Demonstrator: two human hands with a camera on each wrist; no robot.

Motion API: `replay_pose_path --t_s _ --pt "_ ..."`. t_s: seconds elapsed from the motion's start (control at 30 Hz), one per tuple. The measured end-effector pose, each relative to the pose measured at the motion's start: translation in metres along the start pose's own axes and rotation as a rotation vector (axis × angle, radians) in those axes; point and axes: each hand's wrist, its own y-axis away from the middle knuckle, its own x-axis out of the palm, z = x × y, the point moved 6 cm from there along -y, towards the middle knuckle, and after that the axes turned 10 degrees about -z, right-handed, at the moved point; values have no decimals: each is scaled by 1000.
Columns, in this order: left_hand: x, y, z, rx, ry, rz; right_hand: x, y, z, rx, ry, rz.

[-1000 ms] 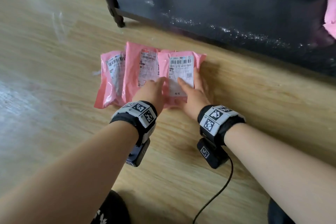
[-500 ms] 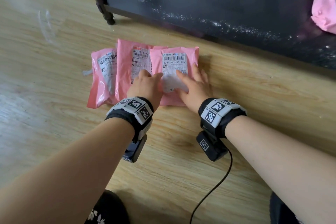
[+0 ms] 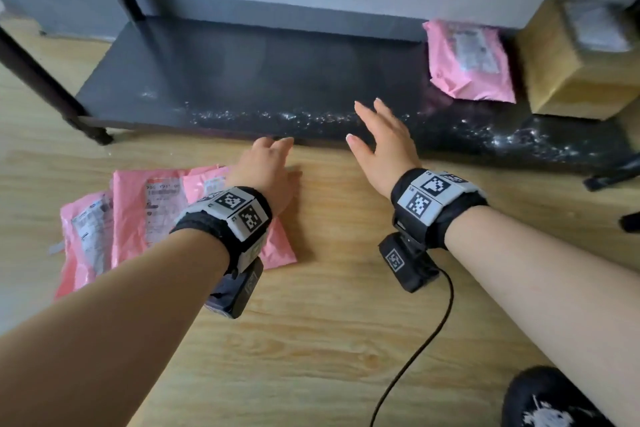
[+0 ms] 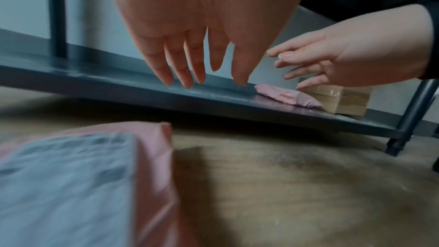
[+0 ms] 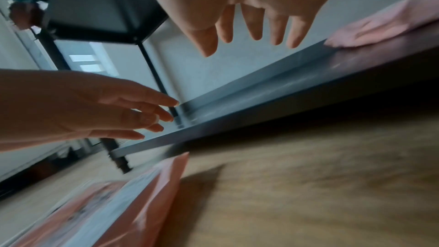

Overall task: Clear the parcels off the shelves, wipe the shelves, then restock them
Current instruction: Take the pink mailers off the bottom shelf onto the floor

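Parcels remain: pink mailer (image 3: pixel 471 62) and box (image 3: pixel 571 59) on the shelf (image 3: pixel 242 80). My right hand (image 3: pixel 382 142) and left hand (image 3: pixel 268 166), empty, fingers spread, reach there next.

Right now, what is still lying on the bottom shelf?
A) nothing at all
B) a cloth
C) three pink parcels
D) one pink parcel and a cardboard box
D: a pink parcel lies at the right end of the shelf with a cardboard box beside it, while both hands, left and right, are empty.
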Motion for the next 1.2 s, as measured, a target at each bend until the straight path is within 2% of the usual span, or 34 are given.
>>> replay_pose_path --t_s 0.23,0.33,0.4,0.5,0.6,0.73,0.93,1.07,1.2 --pt "22 -66 -116 147 76 40 -79 -61 -107 194 4 -167" --pt "45 -99 -167 178 81 84 -99 -95 -153 285 43 -173" --pt "60 -120 -198 191 98 93 -104 -119 -182 352 74 -126" --pt "82 -146 -235 158 144 118 -103 -149 -215 429 48 -77" --pt "104 -164 -254 47 215 189 -98 -170 -227 409 -32 -85" --pt "105 -172 -259 -39 263 120 -93 -178 -227 362 -85 -103" --pt "83 -152 -241 5 322 -30 -98 -152 -188 263 -190 -136" --pt "51 -121 -210 106 326 -137 -96 -124 -154 184 -295 -191" --pt "4 -67 -158 37 309 -236 -79 -80 -104 151 -360 -145"
